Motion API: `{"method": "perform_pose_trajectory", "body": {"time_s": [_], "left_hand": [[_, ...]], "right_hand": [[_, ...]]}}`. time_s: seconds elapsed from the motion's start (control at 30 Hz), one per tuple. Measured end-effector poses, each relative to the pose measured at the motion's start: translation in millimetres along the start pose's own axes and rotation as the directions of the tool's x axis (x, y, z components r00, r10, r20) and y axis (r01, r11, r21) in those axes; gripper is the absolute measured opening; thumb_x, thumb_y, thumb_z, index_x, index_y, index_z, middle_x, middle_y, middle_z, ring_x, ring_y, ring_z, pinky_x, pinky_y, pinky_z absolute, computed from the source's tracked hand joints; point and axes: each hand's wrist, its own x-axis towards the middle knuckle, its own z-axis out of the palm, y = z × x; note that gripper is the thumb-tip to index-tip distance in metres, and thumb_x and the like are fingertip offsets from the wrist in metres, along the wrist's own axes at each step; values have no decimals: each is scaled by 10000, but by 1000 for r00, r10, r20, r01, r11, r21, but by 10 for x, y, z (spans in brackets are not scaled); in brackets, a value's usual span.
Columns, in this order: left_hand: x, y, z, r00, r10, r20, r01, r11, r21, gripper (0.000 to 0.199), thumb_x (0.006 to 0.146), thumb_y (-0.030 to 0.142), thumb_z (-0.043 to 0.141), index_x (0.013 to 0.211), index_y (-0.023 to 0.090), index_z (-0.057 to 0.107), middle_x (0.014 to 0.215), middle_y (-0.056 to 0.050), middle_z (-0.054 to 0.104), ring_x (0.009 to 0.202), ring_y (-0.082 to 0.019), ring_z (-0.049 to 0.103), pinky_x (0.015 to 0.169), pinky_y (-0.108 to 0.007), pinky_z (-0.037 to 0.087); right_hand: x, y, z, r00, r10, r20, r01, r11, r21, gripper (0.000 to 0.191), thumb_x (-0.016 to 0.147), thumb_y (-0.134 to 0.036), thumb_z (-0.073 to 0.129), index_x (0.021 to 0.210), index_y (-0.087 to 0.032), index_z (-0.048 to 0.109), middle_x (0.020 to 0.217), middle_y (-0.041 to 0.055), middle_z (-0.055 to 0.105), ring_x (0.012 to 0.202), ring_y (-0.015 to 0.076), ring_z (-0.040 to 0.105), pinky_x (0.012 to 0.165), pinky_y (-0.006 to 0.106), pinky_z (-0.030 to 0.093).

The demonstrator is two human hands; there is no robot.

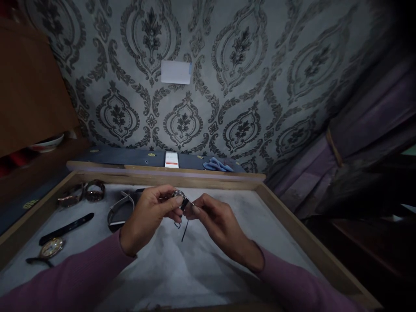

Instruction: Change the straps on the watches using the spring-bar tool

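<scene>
Watch (178,194) is up over the middle of a wooden tray (224,182), dial side up, held off the tray floor by the person in purple sleeves. L hand (146,214) has it pinched btwn thumb & fingers, case gripped at the near side. R hand (224,223) is right up next to it, thumb & fingertips drawn narrow at the dark strap (185,203) by the case; can't tell exactly what's btwn those tips, too dim. Thin dark strip (184,231) hangs below the fingers.

Tray has a pale lining (269,221). On its L side, nr the far corner: two bronze-colored watches side by side, one (71,196) in the corner, other (95,192) just R of it. Pale-banded watch (121,212) sits looped just beside the L wrist. Gold-cased watch (52,247) w/ dark strap lies nearer, strap spread out.

Past the far rim, on a dark blue cloth (136,157): small white box (171,159) & crumpled blue rag (217,164). White card (176,72) on patterned wallpaper (240,52) above; purple curtain (354,143), tied, far R; brown cabinet (29,86) & bowl (48,143) far L.
</scene>
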Motion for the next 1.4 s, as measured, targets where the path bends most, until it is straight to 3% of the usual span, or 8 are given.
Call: {"method": "perform_pose_trajectory", "body": {"time_s": [0.77, 1.4], "left_hand": [[6, -23, -21, 999, 36, 27, -37, 998, 55, 194, 716, 313, 720, 722, 142, 628, 586, 4, 611, 520, -117, 575, 534, -242, 501], [16, -2, -23, 999, 22, 33, -26, 992, 124, 173, 717, 284, 697, 701, 135, 611, 555, 15, 599, 497, -105, 576, 507, -217, 511]], "right_hand": [[27, -10, -27, 999, 26, 37, -29, 997, 76, 282, 940, -402, 532, 781, -172, 566, 731, 53, 699, 689, 155, 681, 630, 273, 545], [25, -15, -73, 995, -1, 95, 10, 995, -97, 233, 956, -283, 500, 757, -175, 552, 733, 49, 697, 676, 151, 665, 611, 248, 499]]}}
